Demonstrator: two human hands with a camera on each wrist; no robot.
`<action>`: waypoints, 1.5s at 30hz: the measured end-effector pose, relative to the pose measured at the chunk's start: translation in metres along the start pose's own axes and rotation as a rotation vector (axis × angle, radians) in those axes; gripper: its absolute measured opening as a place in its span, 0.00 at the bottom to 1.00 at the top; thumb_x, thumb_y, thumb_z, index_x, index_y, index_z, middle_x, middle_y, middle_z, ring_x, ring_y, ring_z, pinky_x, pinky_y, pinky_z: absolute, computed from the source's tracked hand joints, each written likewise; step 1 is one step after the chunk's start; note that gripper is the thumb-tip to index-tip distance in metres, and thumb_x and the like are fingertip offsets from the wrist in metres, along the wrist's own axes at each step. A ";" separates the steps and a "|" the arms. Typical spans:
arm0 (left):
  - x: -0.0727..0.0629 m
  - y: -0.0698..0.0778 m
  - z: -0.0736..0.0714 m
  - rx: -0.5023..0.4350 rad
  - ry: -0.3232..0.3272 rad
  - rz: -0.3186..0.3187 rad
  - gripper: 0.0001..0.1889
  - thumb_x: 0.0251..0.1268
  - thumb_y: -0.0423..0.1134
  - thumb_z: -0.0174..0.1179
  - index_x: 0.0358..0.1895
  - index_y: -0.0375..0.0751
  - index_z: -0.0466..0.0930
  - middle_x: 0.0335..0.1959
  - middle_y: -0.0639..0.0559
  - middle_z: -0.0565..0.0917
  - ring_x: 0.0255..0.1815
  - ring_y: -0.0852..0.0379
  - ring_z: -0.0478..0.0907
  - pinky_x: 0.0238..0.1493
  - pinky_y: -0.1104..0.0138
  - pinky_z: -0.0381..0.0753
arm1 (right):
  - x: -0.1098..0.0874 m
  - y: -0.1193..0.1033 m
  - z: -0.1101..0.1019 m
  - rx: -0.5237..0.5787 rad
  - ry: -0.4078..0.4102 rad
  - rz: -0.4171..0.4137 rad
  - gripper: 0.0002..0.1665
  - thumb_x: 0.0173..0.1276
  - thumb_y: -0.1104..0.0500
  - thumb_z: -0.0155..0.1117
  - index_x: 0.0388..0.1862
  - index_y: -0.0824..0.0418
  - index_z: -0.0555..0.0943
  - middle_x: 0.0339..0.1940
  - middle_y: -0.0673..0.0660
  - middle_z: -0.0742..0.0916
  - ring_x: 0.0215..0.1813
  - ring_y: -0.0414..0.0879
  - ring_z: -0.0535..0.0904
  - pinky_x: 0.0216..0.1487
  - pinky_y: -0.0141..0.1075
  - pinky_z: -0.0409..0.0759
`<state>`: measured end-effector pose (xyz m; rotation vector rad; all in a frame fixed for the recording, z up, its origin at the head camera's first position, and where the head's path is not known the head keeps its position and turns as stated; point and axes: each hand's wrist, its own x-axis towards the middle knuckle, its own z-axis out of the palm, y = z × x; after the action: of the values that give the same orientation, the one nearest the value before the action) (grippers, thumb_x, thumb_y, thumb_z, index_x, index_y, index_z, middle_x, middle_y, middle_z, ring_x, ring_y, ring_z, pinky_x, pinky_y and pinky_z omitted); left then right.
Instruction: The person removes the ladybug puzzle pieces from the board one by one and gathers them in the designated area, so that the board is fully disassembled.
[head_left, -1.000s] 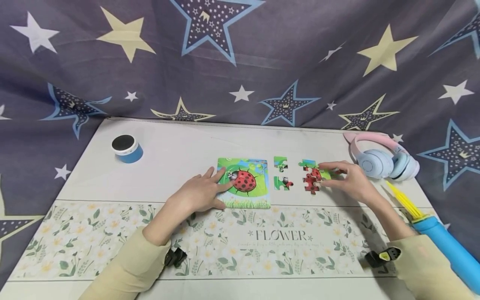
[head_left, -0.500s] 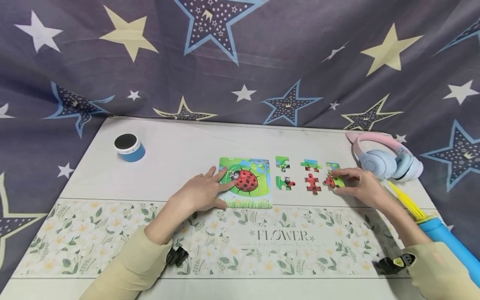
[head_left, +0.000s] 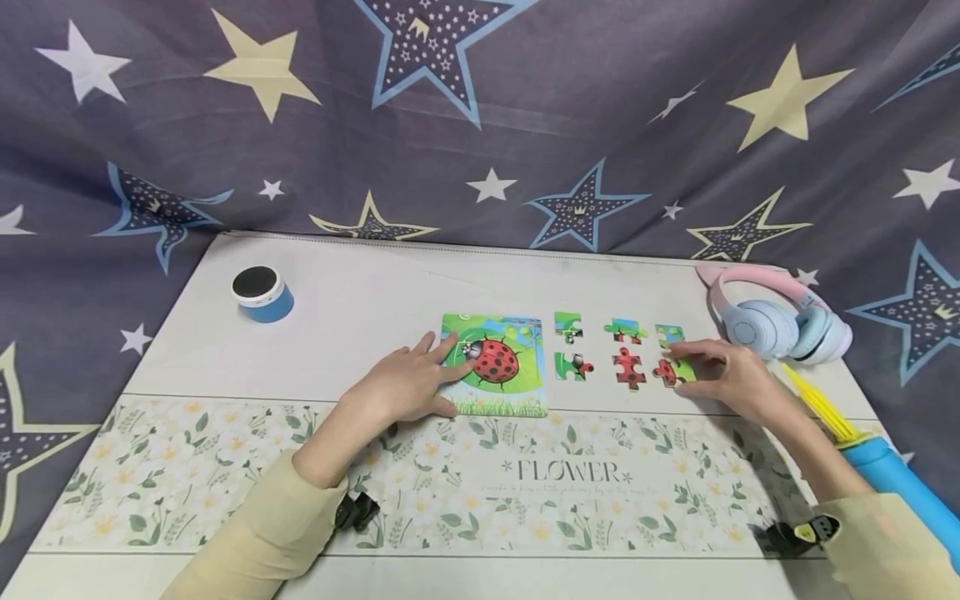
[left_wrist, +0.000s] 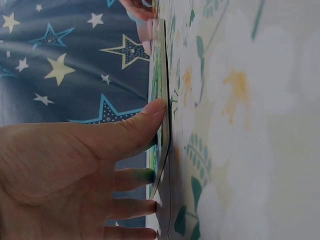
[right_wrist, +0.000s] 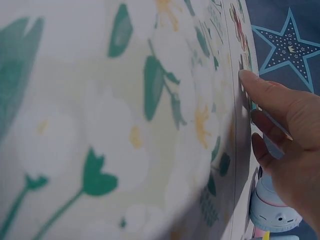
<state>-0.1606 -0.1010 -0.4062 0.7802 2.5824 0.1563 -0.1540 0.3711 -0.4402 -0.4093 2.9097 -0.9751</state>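
Puzzle piece (head_left: 670,372) in right grip (head_left: 733,380), knob (head_left: 657,372) leftward, long axis sideways.

A floral tablecloth (right_wrist: 165,155) fills the near side, blurred white blooms with yellow centres and green leaves, a shadow crossing its right part. Past the print, on the plain pale strip, I see the right hand (right_wrist: 302,130) reaching low with its thumb and fingers, the puzzle piece (right_wrist: 253,105) there mostly hidden. Further left lie reddish puzzle pieces (right_wrist: 240,30), nearly edge-on. To the right sits a pale blue headphone cup (right_wrist: 272,212); at the far side hangs a dark star-printed curtain (right_wrist: 310,17).
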 end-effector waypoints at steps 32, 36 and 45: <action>0.001 0.000 0.000 0.022 0.009 0.008 0.39 0.70 0.57 0.63 0.81 0.56 0.61 0.86 0.39 0.48 0.85 0.32 0.49 0.80 0.39 0.62 | 0.077 -0.095 0.028 0.430 0.303 -0.079 0.21 0.70 0.62 0.71 0.61 0.63 0.85 0.39 0.38 0.89 0.43 0.35 0.84 0.51 0.22 0.81; 0.001 0.000 -0.001 0.023 0.004 0.005 0.39 0.70 0.57 0.62 0.81 0.56 0.60 0.86 0.39 0.47 0.85 0.32 0.48 0.80 0.39 0.61 | 0.086 -0.119 0.039 0.472 0.279 -0.129 0.20 0.70 0.63 0.70 0.61 0.63 0.85 0.39 0.39 0.89 0.42 0.35 0.85 0.49 0.24 0.82; 0.000 -0.001 -0.002 0.017 -0.008 -0.002 0.39 0.70 0.57 0.62 0.81 0.57 0.60 0.86 0.40 0.47 0.85 0.33 0.47 0.80 0.39 0.60 | 0.090 -0.144 0.069 0.445 0.052 -0.189 0.26 0.70 0.64 0.70 0.66 0.60 0.81 0.47 0.61 0.89 0.43 0.40 0.84 0.52 0.28 0.83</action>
<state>-0.1615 -0.1016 -0.4049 0.7824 2.5801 0.1310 -0.1980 0.1966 -0.4057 -0.6395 2.6138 -1.6303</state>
